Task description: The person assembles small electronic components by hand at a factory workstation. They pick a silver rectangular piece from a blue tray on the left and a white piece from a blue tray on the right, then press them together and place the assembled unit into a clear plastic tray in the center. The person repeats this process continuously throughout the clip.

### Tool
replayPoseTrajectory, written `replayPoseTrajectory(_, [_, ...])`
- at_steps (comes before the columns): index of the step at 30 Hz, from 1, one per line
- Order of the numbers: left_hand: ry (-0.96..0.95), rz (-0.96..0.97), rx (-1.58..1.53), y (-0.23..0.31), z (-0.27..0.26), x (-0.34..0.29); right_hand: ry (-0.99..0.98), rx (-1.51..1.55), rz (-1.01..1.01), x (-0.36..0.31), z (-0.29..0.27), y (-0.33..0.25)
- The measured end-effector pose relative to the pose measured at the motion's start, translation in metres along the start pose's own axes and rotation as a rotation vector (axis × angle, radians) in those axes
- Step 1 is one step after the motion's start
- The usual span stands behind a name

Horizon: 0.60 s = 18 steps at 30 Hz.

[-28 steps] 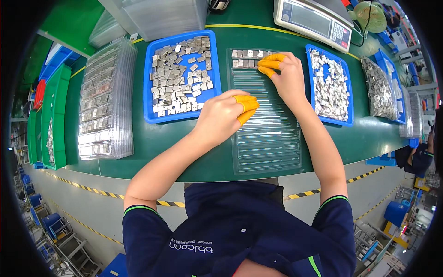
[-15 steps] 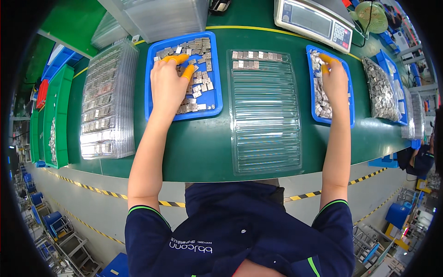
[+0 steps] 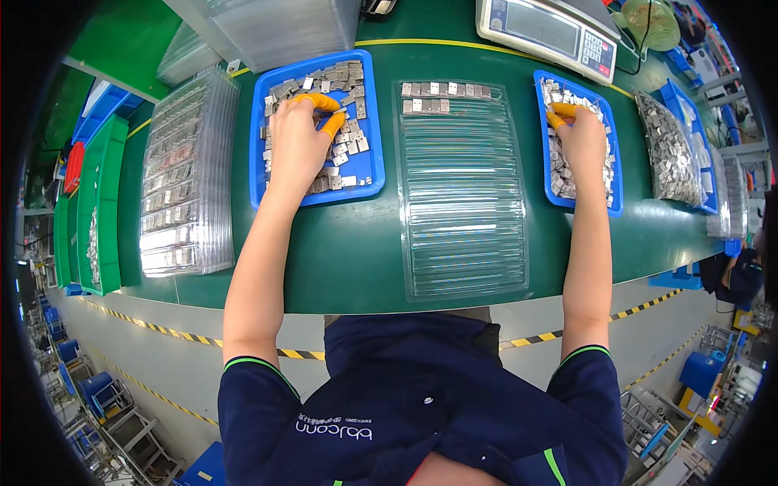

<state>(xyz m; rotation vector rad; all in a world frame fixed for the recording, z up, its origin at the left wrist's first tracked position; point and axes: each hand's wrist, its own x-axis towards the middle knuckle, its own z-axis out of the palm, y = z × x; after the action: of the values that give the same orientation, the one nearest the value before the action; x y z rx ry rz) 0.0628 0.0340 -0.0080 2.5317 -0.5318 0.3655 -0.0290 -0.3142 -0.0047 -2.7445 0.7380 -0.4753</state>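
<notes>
My left hand (image 3: 300, 139), in yellow finger cots, is over the left blue tray (image 3: 374, 162). Its thumb and index fingertips are apart, among small flat metal connector shells (image 3: 350, 144) resembling USB plugs. My right hand (image 3: 584, 139), also with yellow finger cots, reaches into the right blue tray (image 3: 545, 174), which is full of small silvery parts (image 3: 561, 180). Thumb and finger are pinched together there; anything between them is too small to make out. Between the trays lies a clear ribbed plastic tray (image 3: 466, 219), with metal shells in its top row and part of the second.
A stack of filled clear trays (image 3: 186, 182) stands left, beside a green bin (image 3: 105, 202). Behind are clear plastic boxes (image 3: 284, 32) and a weighing scale (image 3: 551, 36). A bag of metal parts (image 3: 668, 150) lies at the right. The green table's near edge (image 3: 381, 312) curves before me.
My right hand has shifted slightly left within its tray, and its thumb and finger have come together. My left hand stays over its tray with little movement. The whole view has shifted slightly.
</notes>
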Motion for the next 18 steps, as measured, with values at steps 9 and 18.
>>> replayPoseTrajectory(9, [-0.074, -0.284, -1.034, 0.024, -0.006, 0.001, 0.206, 0.413, -0.012, 0.001, -0.010, -0.010])
replayPoseTrajectory(18, [-0.484, -0.413, -1.468, 0.057, -0.009, -0.025, -0.353, 1.362, -0.066, -0.061, -0.004, -0.096])
